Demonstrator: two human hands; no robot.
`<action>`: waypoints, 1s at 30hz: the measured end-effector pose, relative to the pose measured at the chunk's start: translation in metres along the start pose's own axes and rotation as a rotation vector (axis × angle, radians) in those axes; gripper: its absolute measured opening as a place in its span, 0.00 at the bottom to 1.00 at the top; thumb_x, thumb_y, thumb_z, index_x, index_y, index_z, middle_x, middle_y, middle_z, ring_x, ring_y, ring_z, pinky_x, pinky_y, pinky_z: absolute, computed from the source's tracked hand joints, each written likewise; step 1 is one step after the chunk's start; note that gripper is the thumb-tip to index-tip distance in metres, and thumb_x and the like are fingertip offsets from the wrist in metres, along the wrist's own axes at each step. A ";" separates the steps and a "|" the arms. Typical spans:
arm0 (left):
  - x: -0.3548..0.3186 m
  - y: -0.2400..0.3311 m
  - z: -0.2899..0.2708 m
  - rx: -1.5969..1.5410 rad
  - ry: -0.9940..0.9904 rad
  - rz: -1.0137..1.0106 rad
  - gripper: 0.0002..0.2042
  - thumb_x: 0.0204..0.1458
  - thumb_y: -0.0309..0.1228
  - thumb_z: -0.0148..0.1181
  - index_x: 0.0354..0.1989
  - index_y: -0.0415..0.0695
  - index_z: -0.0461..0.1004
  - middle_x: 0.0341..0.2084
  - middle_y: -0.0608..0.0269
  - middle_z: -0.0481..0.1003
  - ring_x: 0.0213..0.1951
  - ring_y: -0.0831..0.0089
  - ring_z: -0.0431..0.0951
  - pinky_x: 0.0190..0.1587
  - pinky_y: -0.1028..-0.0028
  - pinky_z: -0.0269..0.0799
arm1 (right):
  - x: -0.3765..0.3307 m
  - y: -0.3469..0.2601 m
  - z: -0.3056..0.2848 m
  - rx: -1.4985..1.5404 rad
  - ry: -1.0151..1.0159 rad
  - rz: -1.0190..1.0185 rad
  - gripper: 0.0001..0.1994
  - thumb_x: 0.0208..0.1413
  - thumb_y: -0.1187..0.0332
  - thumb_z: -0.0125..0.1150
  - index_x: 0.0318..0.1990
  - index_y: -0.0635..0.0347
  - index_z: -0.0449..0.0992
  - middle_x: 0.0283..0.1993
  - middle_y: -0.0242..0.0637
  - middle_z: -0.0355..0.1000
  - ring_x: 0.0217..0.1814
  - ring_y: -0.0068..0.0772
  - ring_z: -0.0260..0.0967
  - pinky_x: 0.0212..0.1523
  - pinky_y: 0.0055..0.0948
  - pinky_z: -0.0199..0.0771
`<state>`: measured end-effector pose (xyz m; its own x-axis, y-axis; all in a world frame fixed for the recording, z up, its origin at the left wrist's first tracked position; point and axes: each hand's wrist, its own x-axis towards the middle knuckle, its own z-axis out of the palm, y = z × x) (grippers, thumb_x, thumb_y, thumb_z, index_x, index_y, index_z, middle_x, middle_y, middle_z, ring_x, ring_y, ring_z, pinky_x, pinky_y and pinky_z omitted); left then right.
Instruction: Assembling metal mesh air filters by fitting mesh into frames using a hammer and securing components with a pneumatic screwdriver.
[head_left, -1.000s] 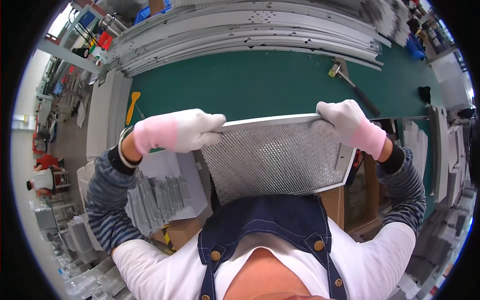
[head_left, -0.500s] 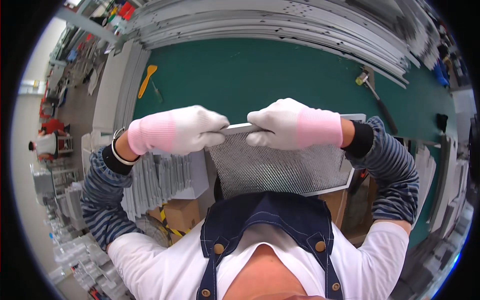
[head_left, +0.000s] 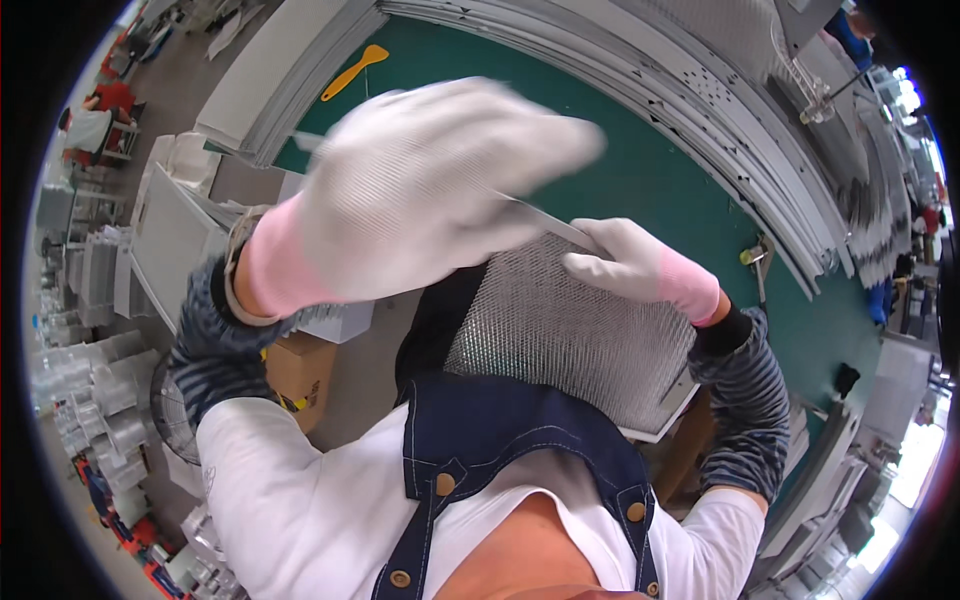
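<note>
My right hand (head_left: 628, 262), in a white glove with a pink cuff, grips the thin metal edge strip (head_left: 556, 224) of a silvery mesh panel (head_left: 565, 330). The panel slopes down in front of my apron, its lower end in a pale frame. Raised close to the camera, my left hand (head_left: 420, 180) is smeared by motion and covers the strip's left end. Its fingers stretch to the right, apart from the thumb. A narrow pale piece (head_left: 310, 141) pokes out behind this hand; what it is cannot be made out.
A green bench (head_left: 690, 215) lies ahead, with long metal profiles (head_left: 620, 95) along its far side. On it are a yellow scraper (head_left: 355, 73) and a hammer (head_left: 757, 262). A cardboard box (head_left: 300, 375) stands low left. Farther left, a person (head_left: 90, 130) sits.
My left hand has come off the panel's edge and risen toward the camera. My right hand keeps its grip. The whole view has turned, and the panel lies tilted differently.
</note>
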<state>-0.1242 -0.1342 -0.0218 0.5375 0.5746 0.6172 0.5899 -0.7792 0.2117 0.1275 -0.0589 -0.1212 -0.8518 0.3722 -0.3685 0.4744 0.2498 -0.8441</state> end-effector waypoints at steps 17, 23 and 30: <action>-0.079 0.027 0.124 -1.109 0.210 -1.177 0.12 0.58 0.29 0.56 0.43 0.30 0.75 0.31 0.65 0.77 0.31 0.83 0.72 0.36 0.80 0.69 | 0.001 -0.022 0.007 -0.337 0.127 0.015 0.26 0.56 0.53 0.60 0.50 0.67 0.65 0.30 0.53 0.73 0.35 0.53 0.74 0.38 0.40 0.74; -0.083 0.032 0.125 -1.121 0.482 -1.121 0.12 0.57 0.29 0.54 0.40 0.31 0.76 0.26 0.67 0.76 0.29 0.85 0.71 0.33 0.80 0.66 | 0.024 -0.040 0.007 -0.209 0.098 -0.087 0.24 0.55 0.58 0.61 0.51 0.68 0.67 0.32 0.52 0.73 0.37 0.48 0.75 0.40 0.37 0.72; -0.098 0.030 0.138 -1.121 0.449 -1.136 0.12 0.57 0.28 0.54 0.43 0.31 0.75 0.27 0.67 0.76 0.28 0.84 0.70 0.32 0.80 0.65 | 0.031 -0.039 0.010 -0.290 -0.029 0.105 0.30 0.46 0.54 0.70 0.47 0.70 0.67 0.30 0.53 0.73 0.35 0.48 0.74 0.37 0.37 0.72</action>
<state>-0.0759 -0.1796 -0.1799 -0.1588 0.9811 -0.1105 -0.2719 0.0642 0.9602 0.0802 -0.0661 -0.1037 -0.7987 0.3851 -0.4623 0.6003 0.4578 -0.6558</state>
